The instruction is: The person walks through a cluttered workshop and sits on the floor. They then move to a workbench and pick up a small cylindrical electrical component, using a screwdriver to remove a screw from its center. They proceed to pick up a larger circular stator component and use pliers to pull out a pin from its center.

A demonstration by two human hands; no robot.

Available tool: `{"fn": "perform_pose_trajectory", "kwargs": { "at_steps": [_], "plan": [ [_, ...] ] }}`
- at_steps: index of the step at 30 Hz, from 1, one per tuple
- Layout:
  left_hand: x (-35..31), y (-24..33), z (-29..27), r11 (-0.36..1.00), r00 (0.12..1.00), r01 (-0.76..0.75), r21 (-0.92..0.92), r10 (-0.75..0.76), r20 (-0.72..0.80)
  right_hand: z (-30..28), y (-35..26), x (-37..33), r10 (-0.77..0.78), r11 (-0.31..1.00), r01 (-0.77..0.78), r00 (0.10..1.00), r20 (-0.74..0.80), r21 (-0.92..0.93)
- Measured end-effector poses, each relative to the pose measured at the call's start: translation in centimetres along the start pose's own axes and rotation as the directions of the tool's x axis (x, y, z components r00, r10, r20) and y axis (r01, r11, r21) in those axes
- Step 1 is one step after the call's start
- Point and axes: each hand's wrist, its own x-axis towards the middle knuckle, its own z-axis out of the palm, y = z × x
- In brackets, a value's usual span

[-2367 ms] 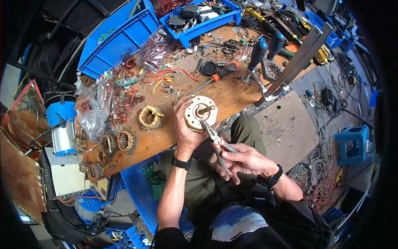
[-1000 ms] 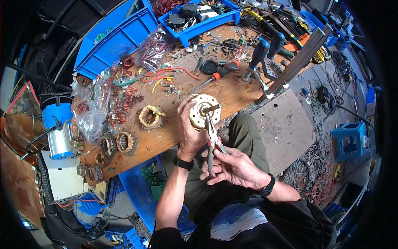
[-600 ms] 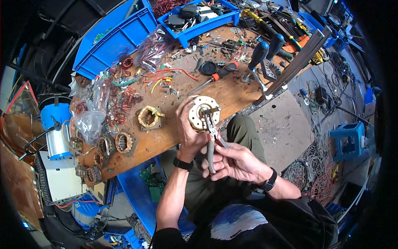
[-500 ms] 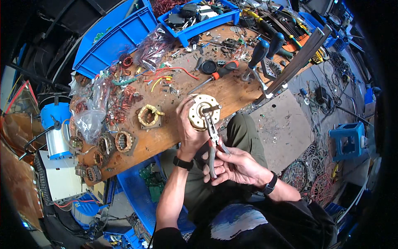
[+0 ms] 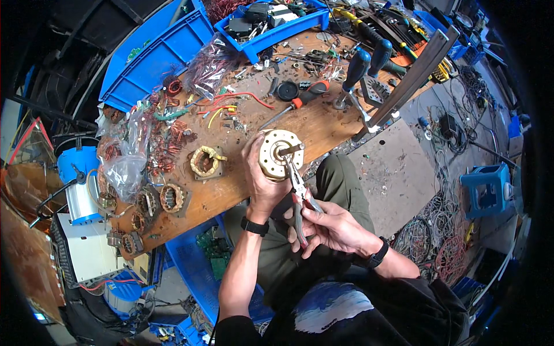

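Note:
My left hand (image 5: 263, 183) grips a round, cream-coloured motor housing (image 5: 271, 151) by its side, above the bench's front edge. A dark shaft (image 5: 291, 149) sticks out of the hub in its face, which is ringed with small holes. In my right hand (image 5: 334, 229) is a pair of pliers (image 5: 298, 193) with red and grey handles. Their jaws reach up to the hub beside the shaft; whether they bite on anything there is too small to tell. The fingers of my right hand wrap loosely about the handles.
On the wooden bench (image 5: 225, 190) lie a stator ring (image 5: 206, 161), copper coils, wire scraps and a red-black screwdriver (image 5: 311, 94). Blue bins (image 5: 164, 55) stand at the back left. A metal bar (image 5: 412, 81) rises at right. A blue stool (image 5: 486, 190) and tangled cables lie on the floor.
The plier handles have opened a little wider, and the fingers of my right hand have loosened slightly. The housing stays in my left hand, nearly still. The whole view has shifted slightly.

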Motion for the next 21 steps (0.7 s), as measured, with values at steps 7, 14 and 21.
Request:
{"fn": "perform_pose_trajectory", "kwargs": {
  "at_steps": [7,14,21],
  "plan": [
    [0.3,0.1,0.1,0.997,0.999,-0.036,-0.063,0.034,-0.034,0.6,-2.4,-0.6,0.079,0.989,-0.084,0.996,-0.044,-0.125],
    [0.5,0.0,-0.2,0.997,0.999,-0.043,-0.06,0.043,0.008,0.1,-3.4,-1.2,0.056,0.991,-0.07,0.991,-0.12,-0.118],
    [1.0,0.6,-0.3,0.995,0.999,-0.045,-0.091,0.046,0.011,-0.3,-3.3,-1.8,-0.044,0.994,0.025,0.979,-0.197,-0.102]
  ]
}}
